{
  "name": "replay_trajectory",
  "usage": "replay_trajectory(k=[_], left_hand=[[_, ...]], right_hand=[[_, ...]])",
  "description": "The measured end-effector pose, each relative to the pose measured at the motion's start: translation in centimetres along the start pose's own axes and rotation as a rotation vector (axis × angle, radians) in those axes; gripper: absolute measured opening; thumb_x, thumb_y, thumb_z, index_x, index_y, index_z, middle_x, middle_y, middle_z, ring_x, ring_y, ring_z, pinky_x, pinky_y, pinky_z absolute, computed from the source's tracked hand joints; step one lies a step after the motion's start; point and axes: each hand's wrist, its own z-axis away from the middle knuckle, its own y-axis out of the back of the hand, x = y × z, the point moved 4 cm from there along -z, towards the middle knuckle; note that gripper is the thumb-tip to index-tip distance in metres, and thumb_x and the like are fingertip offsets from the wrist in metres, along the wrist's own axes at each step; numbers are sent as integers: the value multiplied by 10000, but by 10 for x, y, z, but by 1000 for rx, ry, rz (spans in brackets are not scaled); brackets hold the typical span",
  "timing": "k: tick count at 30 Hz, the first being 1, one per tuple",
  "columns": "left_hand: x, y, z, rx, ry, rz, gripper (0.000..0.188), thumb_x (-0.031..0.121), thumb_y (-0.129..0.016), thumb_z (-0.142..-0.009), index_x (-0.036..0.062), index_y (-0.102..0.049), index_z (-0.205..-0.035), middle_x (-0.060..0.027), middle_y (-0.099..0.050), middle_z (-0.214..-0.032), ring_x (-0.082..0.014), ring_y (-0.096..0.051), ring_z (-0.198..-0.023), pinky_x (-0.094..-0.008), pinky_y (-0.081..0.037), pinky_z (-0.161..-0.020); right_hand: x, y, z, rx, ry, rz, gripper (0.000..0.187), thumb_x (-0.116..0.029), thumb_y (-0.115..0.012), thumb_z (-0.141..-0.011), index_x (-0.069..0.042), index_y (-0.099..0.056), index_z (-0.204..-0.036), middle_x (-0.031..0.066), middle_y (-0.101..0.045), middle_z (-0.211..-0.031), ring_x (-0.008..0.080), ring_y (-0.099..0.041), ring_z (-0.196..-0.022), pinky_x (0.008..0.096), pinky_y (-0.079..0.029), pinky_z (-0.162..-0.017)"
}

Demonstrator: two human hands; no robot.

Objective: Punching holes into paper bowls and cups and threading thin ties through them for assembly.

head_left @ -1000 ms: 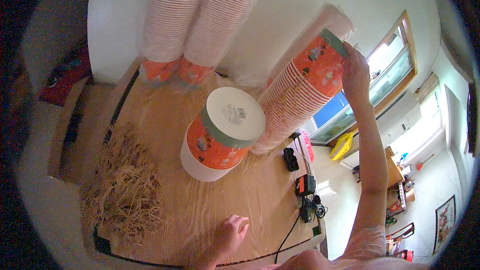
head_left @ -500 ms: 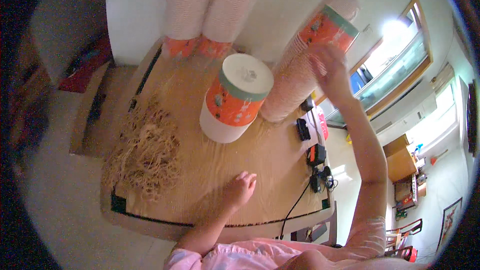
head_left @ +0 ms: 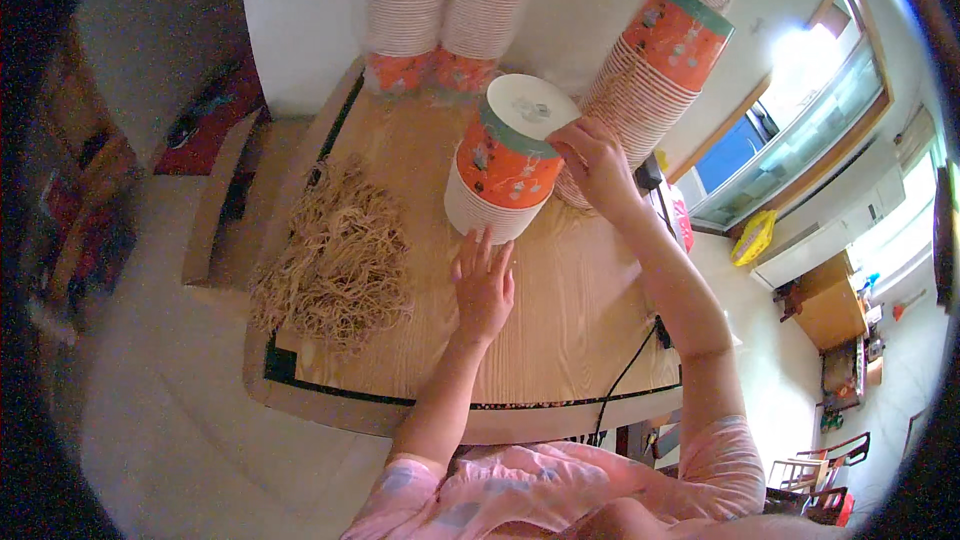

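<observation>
A short nested stack of upside-down paper buckets (head_left: 510,168), orange with a green band and a white round base on top, stands mid-table. My right hand (head_left: 598,165) is at the upper right of this stack, its fingers bent together on the top bucket's green edge. At the near side, my left hand (head_left: 484,288) has its fingers stretched and apart, the tips at the stack's white lower rims. Just behind my right hand leans a tall stack of the same buckets (head_left: 650,70), partly hidden by that hand.
A loose heap of tan shredded paper or straw (head_left: 345,260) lies on the wooden table (head_left: 560,340) at left. Two tall wrapped bucket stacks (head_left: 410,0) stand at the back against the wall. A black cable (head_left: 628,370) crosses the near right edge. An open cardboard box (head_left: 225,205) is beyond the table's left side.
My right hand has come down from the tall stack to the short stack's top edge. My left hand has moved forward to its lower rims, fingers spreading. The whole view has shifted.
</observation>
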Motion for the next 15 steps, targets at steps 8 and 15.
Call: replay_trajectory(k=[8, 15], left_hand=[[8, 5, -7, -60, -73, -5, 479, 111, -653, -727, 161, -513, -1183, -98, -282, -1437, -327, -246, -1323, -530, -229, -1006], [6, -5, -6, -45, -117, 16, 473, 125, -665, -728, 162, -517, -1176, -94, -301, -1423, -316, -249, -1320, -521, -221, -1016]], right_hand=[[-1, 3, -1, -33, 27, 5, 109, -28, -587, -787, -19, -607, -894, 126, -589, -846, 302, -570, -806, 382, -459, -716], [-12, 11, 0, -36, 62, -20, 79, -37, -571, -802, -15, -590, -876, 135, -570, -822, 322, -554, -786, 397, -452, -699]])
